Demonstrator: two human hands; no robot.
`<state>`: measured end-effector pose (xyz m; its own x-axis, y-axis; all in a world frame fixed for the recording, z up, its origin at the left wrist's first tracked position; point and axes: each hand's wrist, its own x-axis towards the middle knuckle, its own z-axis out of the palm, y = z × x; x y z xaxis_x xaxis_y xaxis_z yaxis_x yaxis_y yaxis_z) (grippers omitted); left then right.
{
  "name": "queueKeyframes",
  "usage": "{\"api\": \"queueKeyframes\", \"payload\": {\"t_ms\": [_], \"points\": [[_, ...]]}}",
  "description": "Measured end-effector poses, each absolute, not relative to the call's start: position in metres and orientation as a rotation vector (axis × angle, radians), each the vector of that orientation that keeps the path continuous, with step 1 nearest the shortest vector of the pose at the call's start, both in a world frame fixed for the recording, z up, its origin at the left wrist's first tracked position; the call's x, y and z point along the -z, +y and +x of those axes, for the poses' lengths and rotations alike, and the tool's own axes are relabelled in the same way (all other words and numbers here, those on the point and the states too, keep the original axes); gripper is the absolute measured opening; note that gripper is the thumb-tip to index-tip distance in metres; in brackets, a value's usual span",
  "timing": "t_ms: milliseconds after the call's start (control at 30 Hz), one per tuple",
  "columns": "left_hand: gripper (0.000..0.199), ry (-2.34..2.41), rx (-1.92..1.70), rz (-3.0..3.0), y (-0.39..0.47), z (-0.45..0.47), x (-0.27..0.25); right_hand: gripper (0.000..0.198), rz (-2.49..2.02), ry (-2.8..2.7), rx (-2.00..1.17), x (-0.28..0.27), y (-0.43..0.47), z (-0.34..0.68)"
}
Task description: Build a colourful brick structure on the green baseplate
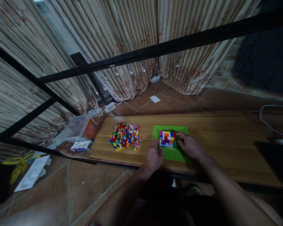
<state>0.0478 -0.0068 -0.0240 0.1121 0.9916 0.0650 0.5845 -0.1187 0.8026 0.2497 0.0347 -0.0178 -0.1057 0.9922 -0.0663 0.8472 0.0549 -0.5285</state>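
Observation:
A rectangular block of many-coloured toy bricks (pixel 168 138) sits over a green studded baseplate (pixel 175 154) on the wooden table. From the left, my left hand (pixel 154 156) reaches to the block's edge with bent fingers against it. On the opposite side, my right hand (pixel 189 145) has its thumb and fingers closed at the block's right edge. Whether the block is pressed onto the studs or slightly lifted, I cannot tell. To the left lies a heap of loose toy bricks (pixel 125 136) in mixed colours.
A clear plastic box (pixel 76 127) with an orange label and a small white carton (pixel 81 145) stand beyond the table's left end. A dark flat object (pixel 271 157) lies at the right end. A black metal rail (pixel 132 56) crosses behind, before striped curtains.

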Motion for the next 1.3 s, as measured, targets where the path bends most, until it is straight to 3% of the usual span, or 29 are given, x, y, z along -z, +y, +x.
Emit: {"api": "queueKeyframes", "payload": {"t_ms": [300, 567, 767, 1067, 1300], "points": [[0.04, 1.469, -0.818, 1.84, -0.022, 0.018, 0.016, 0.037, -1.889, -1.962, -0.627, 0.034, 0.037, 0.261], [0.018, 1.902, -0.931, 1.822, -0.038, -0.071, 0.016, 0.033, -1.856, -1.971, -0.586, 0.042, 0.036, 0.266], [0.022, 2.279, -0.831, 1.643, -0.034, -0.127, 0.018, 0.035, -1.912, -1.983, -0.526, 0.043, 0.036, 0.265], [0.014, 2.273, -0.636, 1.737, -0.025, -0.139, 0.019, 0.037, -1.932, -1.99, -0.547, 0.04, 0.034, 0.263], [0.015, 2.108, -0.72, 1.622, -0.027, -0.136, -0.001, 0.032, -1.886, -2.0, -0.499, 0.036, 0.033, 0.257]]}}
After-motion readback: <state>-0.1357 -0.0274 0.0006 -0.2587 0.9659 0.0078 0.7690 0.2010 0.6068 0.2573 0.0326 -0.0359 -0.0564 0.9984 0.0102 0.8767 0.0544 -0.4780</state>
